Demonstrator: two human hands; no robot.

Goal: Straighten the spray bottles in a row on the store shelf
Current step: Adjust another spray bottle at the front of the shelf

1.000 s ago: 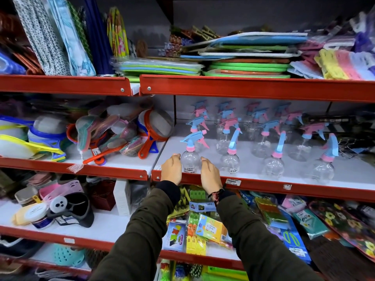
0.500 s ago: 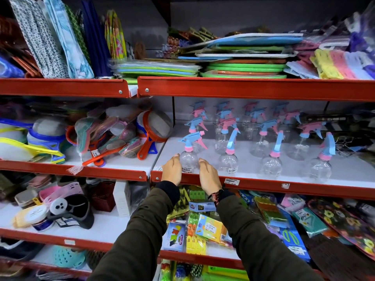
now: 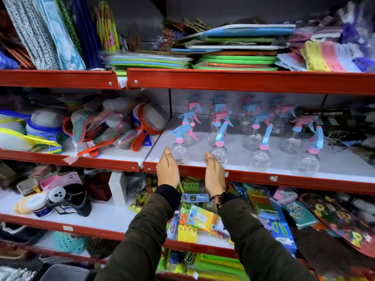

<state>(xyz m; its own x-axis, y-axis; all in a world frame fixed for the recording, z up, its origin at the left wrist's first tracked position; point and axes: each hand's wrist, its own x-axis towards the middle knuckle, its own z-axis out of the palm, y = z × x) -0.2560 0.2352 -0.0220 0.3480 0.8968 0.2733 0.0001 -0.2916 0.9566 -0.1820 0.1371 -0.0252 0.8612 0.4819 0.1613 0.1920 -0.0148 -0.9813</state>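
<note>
Spray bottles [image 3: 260, 151]: clear bodies, pink collars, blue or pink trigger heads, standing in several rows on white shelf [image 3: 334, 165] with red front rail. Small white labels on front bottles; print too small to read. Price tag on rail likewise unreadable. Left hand [image 3: 167, 169] raised, palm inward, fingers extended and released, fingertips beside leftmost front bottle [image 3: 179, 148], contact not determinable. Right hand [image 3: 214, 174] raised, palm inward, fingers extended and released, resting against or just before second front bottle [image 3: 219, 149]. Nothing grasped. Both hands partly masking rail and lower bottle bodies. Dark green sleeves; bracelet at right wrist. Handled sieves [image 3: 146, 124] piled on adjoining shelf section, left. Stacked flat mats [image 3: 237, 59] on upper shelf. Packaged goods [image 3: 200, 218] on lower shelf.
</note>
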